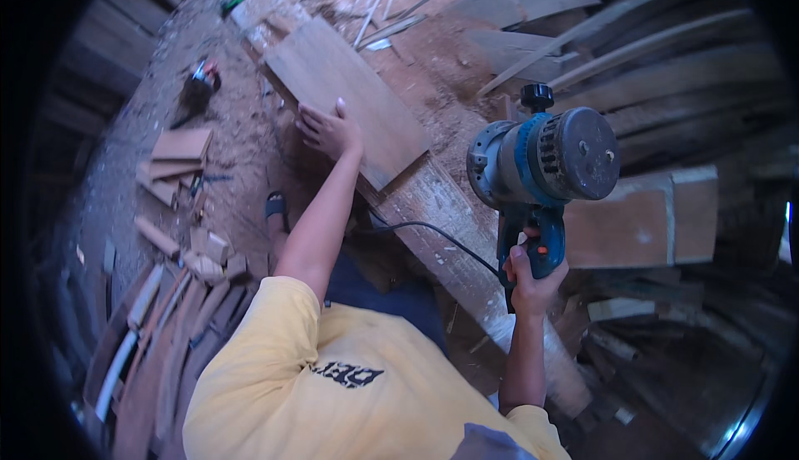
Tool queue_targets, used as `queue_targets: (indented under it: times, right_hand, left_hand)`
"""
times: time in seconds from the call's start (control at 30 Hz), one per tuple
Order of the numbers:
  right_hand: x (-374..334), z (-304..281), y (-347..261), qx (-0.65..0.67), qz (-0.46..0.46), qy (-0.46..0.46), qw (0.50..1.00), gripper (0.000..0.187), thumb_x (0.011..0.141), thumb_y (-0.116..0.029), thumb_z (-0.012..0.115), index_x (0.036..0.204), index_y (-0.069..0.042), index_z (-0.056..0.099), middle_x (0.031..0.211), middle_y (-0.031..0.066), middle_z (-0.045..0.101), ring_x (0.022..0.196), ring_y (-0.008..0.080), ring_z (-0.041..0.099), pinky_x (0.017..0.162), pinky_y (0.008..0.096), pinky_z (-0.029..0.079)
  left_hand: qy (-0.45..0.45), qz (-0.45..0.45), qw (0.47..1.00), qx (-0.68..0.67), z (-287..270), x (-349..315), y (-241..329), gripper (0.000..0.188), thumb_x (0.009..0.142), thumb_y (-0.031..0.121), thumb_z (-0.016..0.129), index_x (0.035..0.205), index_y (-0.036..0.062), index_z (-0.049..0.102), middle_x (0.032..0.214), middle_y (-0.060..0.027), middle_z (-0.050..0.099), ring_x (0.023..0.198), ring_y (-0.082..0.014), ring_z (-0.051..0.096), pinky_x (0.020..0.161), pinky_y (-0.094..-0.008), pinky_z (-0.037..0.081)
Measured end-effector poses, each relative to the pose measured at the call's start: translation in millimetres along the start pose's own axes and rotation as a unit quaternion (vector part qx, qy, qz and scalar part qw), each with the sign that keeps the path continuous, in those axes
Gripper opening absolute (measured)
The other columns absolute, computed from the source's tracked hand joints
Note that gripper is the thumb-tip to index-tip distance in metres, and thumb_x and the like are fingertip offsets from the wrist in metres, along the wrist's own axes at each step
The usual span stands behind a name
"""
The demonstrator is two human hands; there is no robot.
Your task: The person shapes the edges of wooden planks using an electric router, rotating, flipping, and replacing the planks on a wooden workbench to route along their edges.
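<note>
My left hand point(331, 130) rests with its fingers spread on the near left edge of a flat wooden board point(358, 98). That board lies lengthwise on a long, worn wooden plank point(441, 210) spattered with pale marks. In my right hand point(537, 281) is a blue and grey wood router point(541, 156), gripped by its handle and lifted off to the right of the board. The router lies on its side in the air, its round dark motor end toward the right and its base plate toward the left. A black cord point(424, 225) runs from the handle leftward across the plank.
Stacked timber and long strips point(649, 61) fill the right side. Another reddish-brown panel point(616, 231) lies beyond the router. At left are small wood offcuts point(181, 148), a dark tool with a red part point(204, 77) and piled curved pieces point(166, 319). Sawdust covers the ground.
</note>
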State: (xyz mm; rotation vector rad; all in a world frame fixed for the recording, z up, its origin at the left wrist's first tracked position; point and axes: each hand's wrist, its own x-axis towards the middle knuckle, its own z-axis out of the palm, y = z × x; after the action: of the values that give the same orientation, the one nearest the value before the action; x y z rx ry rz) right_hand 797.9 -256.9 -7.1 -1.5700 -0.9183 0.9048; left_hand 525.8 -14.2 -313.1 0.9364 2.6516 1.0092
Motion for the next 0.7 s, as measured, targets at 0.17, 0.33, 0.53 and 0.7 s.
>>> queue_targets:
  times: [0.17, 0.33, 0.53, 0.7]
  right_hand:
    - [77.3, -78.2, 87.8, 0.014, 0.052, -0.076, 0.996, 0.028, 0.093, 0.0, 0.072, 0.119, 0.003, 0.063, 0.077, 0.0024, 0.061, 0.056, 0.0068, 0.055, 0.05, 0.0235, 0.041]
    - [144.2, -66.8, 143.9, 0.035, 0.049, -0.154, 0.986, 0.027, 0.091, 0.005, 0.07, 0.118, 0.001, 0.065, 0.081, 0.0029, 0.062, 0.056, 0.0059, 0.054, 0.051, 0.0238, 0.04]
    - [228.7, 19.4, 187.6, -0.008, 0.022, -0.239, 0.971, 0.028, 0.09, 0.005, 0.07, 0.116, -0.001, 0.067, 0.095, 0.0041, 0.066, 0.066, 0.0065, 0.058, 0.058, 0.0239, 0.045]
    - [282.6, 107.6, 213.7, -0.047, -0.097, -0.316, 0.943, 0.027, 0.091, 0.006, 0.068, 0.117, 0.001, 0.064, 0.079, 0.002, 0.06, 0.057, 0.0083, 0.055, 0.052, 0.0245, 0.042]
  left_hand:
    - [-0.048, 0.018, 0.993, 0.103, 6.9, -55.9, 20.2, 0.099, 0.099, 0.065, 0.056, 0.168, 0.0038, 0.019, 0.172, -0.0158, 0.03, 0.16, -0.0443, 0.02, 0.125, -0.0697, 0.017]
    - [-0.021, -0.024, 0.992, 0.12, 16.0, -14.4, 33.0, 0.094, 0.101, 0.062, 0.052, 0.168, 0.0033, 0.019, 0.171, -0.0193, 0.031, 0.161, -0.0443, 0.017, 0.126, -0.0686, 0.016]
    - [-0.024, -0.058, 0.987, 0.15, 47.5, 8.5, 28.6, 0.074, 0.102, 0.056, 0.053, 0.144, -0.0053, 0.047, 0.155, -0.0225, 0.049, 0.157, -0.0431, 0.028, 0.122, -0.0648, 0.03]
    - [0.042, -0.042, 0.98, 0.191, 57.6, 22.4, 20.6, 0.065, 0.101, 0.054, 0.057, 0.133, -0.0031, 0.054, 0.145, -0.0206, 0.057, 0.148, -0.0392, 0.043, 0.117, -0.0569, 0.041]
